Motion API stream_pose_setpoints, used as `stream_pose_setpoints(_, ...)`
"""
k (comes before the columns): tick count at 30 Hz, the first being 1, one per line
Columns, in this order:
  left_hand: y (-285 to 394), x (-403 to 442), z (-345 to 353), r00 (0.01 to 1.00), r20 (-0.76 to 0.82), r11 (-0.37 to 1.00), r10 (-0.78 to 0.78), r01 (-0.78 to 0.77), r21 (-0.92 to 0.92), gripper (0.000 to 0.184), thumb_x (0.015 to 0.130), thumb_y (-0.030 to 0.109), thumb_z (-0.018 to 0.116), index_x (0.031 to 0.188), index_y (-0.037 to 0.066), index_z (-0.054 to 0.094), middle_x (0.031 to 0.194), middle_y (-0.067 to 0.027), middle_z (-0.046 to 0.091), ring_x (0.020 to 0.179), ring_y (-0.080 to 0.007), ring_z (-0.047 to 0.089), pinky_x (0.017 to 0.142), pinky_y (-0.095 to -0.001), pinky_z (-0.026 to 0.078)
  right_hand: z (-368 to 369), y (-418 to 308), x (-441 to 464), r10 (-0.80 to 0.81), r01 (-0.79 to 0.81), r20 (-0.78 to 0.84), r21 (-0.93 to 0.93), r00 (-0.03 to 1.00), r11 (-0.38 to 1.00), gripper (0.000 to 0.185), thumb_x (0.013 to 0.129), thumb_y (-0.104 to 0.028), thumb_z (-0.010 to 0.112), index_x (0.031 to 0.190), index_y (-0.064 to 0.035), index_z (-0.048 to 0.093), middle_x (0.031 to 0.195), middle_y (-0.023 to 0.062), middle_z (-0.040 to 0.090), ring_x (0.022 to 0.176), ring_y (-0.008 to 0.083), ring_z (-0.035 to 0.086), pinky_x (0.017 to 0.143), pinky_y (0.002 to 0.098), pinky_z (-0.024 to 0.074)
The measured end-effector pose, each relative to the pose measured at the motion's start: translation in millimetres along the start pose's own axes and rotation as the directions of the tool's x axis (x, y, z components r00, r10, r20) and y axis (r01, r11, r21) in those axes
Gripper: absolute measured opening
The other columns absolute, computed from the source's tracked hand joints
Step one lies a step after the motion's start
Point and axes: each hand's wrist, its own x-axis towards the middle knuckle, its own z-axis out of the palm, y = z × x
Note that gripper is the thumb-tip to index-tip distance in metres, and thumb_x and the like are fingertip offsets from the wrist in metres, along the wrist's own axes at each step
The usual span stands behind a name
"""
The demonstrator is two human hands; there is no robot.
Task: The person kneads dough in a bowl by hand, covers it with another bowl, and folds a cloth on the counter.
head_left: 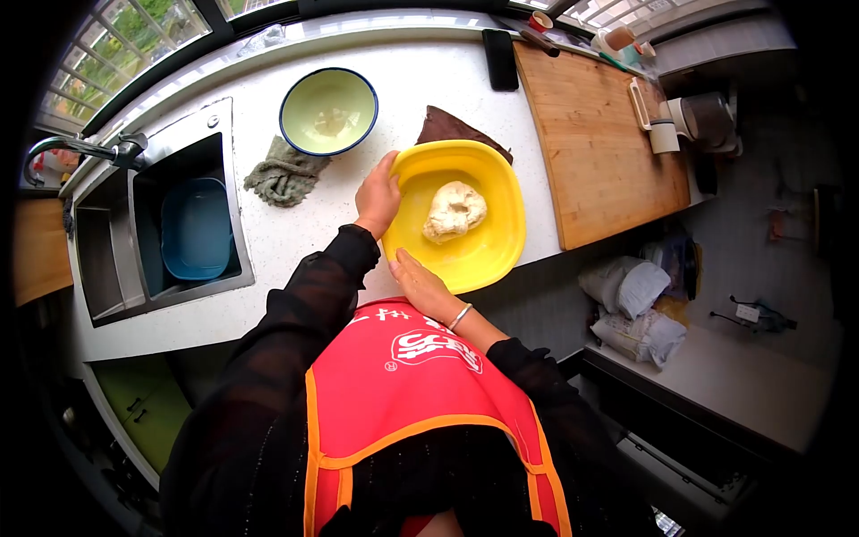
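A yellow basin (501, 210) stands at the counter's front edge with a rough lump of pale dough (455, 211) inside. My left hand (378, 195) grips the basin's left rim, its fingers closed round the edge. Against the near left side of the basin rests my right hand (424, 285), palm toward the wall and fingers stretched out; a silver bangle is on that wrist. A brown cloth (461, 131) lies partly under the basin's far side. Beyond my left hand are a pale green bowl (329, 111) with a dark blue rim and a crumpled grey-green cloth (286, 174).
At the left is a sink (112, 242) with a blue tub (197, 229) and a faucet (125, 152). A wooden board (595, 148) lies to the right, with a black phone (499, 61) beside it. White bags (631, 300) sit below the counter.
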Motion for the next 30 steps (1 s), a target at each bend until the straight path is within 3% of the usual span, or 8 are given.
stream_pose_setpoints(2,-3,1,1,1.000,-0.009,1.000,0.023,-0.023,-0.014,0.040,0.081,0.008,0.051,0.121,0.015,0.049,0.106,-0.0120,0.061,0.093,-0.0323,0.058,0.077,-0.0391,0.047,2,26,-11,-0.207,0.198,-0.025,-0.197,0.978,0.960,0.052,0.094,-0.038,0.031,0.122,0.0035,0.045,0.127,0.0206,0.047,0.119,0.0310,0.043,0.102,0.0385,0.0298)
stream_pose_setpoints(5,-8,2,2,0.998,-0.013,0.997,0.063,-0.063,-0.033,0.041,0.082,0.008,0.050,0.122,0.014,0.049,0.106,-0.0132,0.060,0.092,-0.0325,0.058,0.076,-0.0394,0.047,-46,38,-40,-0.183,0.276,0.222,-0.525,0.958,0.805,0.050,0.094,-0.038,0.032,0.124,-0.0011,0.046,0.128,0.0164,0.047,0.122,0.0268,0.042,0.104,0.0409,0.0271)
stream_pose_setpoints(9,-9,4,-2,0.997,0.032,0.996,0.076,-0.075,-0.039,0.041,0.082,0.006,0.049,0.122,0.013,0.049,0.105,-0.0136,0.060,0.091,-0.0330,0.058,0.076,-0.0396,0.047,-127,79,-47,-0.219,0.338,0.262,-0.807,0.940,0.485,0.042,0.092,-0.037,0.040,0.116,-0.0054,0.052,0.120,0.0100,0.054,0.119,0.0224,0.044,0.105,0.0430,0.0247)
stream_pose_setpoints(13,-10,4,-1,0.994,0.051,0.995,0.101,-0.099,-0.032,0.041,0.081,0.004,0.047,0.121,0.013,0.049,0.099,-0.0125,0.061,0.087,-0.0333,0.059,0.072,-0.0402,0.047,-197,67,-2,-0.139,0.450,0.434,-0.886,0.890,0.115,0.048,0.092,-0.039,0.037,0.123,-0.0067,0.051,0.132,0.0045,0.047,0.132,0.0155,0.029,0.111,0.0398,0.0085)
stream_pose_setpoints(18,-8,3,-3,0.994,0.045,0.995,0.102,-0.101,-0.024,0.040,0.081,0.004,0.045,0.121,0.013,0.048,0.096,-0.0120,0.061,0.085,-0.0334,0.059,0.071,-0.0408,0.047,-226,28,79,-0.342,0.360,0.457,-0.880,0.821,-0.310,0.049,0.092,-0.037,0.036,0.130,-0.0069,0.044,0.139,0.0016,0.038,0.135,0.0132,0.021,0.112,0.0372,0.0064)
stream_pose_setpoints(22,-4,2,-5,0.998,0.042,0.998,0.053,-0.052,-0.028,0.039,0.082,0.007,0.047,0.120,0.016,0.048,0.096,-0.0118,0.062,0.084,-0.0333,0.059,0.071,-0.0411,0.047,-221,45,44,-0.303,0.363,0.402,-0.915,0.864,-0.178,0.050,0.091,-0.037,0.037,0.129,-0.0042,0.044,0.139,0.0037,0.038,0.134,0.0154,0.021,0.112,0.0369,0.0075)
stream_pose_setpoints(26,-3,2,-2,1.000,0.019,0.997,0.000,0.002,-0.072,0.036,0.083,0.010,0.048,0.118,0.018,0.050,0.097,-0.0114,0.062,0.085,-0.0326,0.059,0.071,-0.0409,0.047,-170,79,-25,-0.200,0.312,0.279,-0.936,0.939,0.161,0.054,0.090,-0.039,0.041,0.122,0.0033,0.048,0.130,0.0125,0.047,0.129,0.0219,0.033,0.110,0.0391,0.0155)
stream_pose_setpoints(30,-6,0,3,0.999,-0.022,0.992,-0.030,0.027,-0.124,0.034,0.084,0.013,0.050,0.117,0.019,0.052,0.097,-0.0111,0.063,0.087,-0.0321,0.059,0.073,-0.0404,0.047,-101,79,-62,-0.279,0.147,0.025,-0.893,0.960,0.426,0.051,0.088,-0.039,0.044,0.110,0.0055,0.056,0.116,0.0200,0.055,0.115,0.0305,0.047,0.103,0.0424,0.0284)
